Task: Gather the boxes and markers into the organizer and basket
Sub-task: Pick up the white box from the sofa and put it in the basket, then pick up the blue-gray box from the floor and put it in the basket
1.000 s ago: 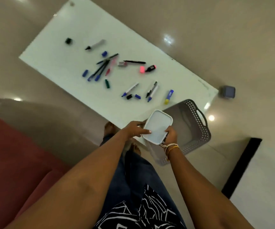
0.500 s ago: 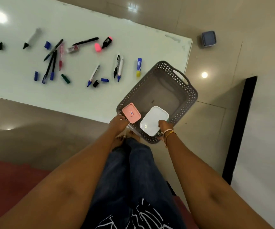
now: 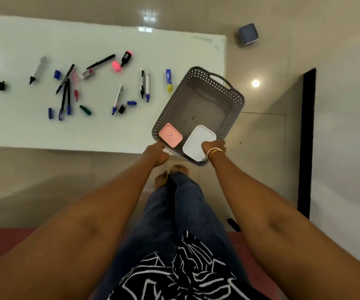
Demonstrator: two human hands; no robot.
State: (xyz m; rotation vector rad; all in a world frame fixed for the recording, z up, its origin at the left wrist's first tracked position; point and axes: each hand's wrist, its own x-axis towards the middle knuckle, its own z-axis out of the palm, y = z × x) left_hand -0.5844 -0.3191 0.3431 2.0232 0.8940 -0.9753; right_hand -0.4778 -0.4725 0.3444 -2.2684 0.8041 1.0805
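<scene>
A grey perforated basket (image 3: pixel 235 98) stands at the right end of the white table (image 3: pixel 34 133). Two lidded boxes are at the basket's near end: a pink-lidded box (image 3: pixel 170 135) on the left and a larger white-lidded box (image 3: pixel 196 141) on the right. My left hand (image 3: pixel 156 152) grips the near side of the pink-lidded box at the basket rim. My right hand (image 3: pixel 213 146) holds the near edge of the white-lidded box. Several markers (image 3: pixel 146 86) and loose caps (image 3: pixel 131 102) lie scattered on the table, left of the basket.
A small blue-grey box (image 3: pixel 248 33) sits on the floor beyond the table's far right corner. A black strip (image 3: pixel 306 137) runs along the floor on the right. My legs and feet (image 3: pixel 170 172) are below the basket, and a red seat (image 3: pixel 1 245) lies under me.
The white box was in both hands above the basket; now each hand holds one box low inside the basket's near end. The view has swung so the table lies level.
</scene>
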